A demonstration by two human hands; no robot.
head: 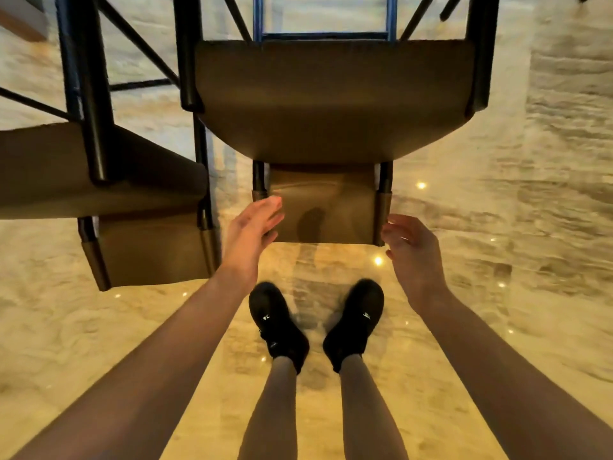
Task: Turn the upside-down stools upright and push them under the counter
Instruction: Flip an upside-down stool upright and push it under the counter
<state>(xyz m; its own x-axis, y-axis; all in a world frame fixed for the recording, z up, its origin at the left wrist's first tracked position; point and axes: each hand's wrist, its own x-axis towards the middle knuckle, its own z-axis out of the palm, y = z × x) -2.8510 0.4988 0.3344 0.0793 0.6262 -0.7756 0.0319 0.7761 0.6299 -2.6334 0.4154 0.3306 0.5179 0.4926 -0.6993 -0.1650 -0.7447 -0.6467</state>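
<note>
Two stools in view; the stool in front of me [331, 104] looks upright on the floor, its backrest [323, 207] nearest me, and the second stool [99, 167] stands at its left; pushing in seems what remains; I cannot see the surface; my left hand [253, 227] lies open against the backrest's left edge; my right hand [411, 247], loosely spread, is at its right edge, holding nothing.
</note>
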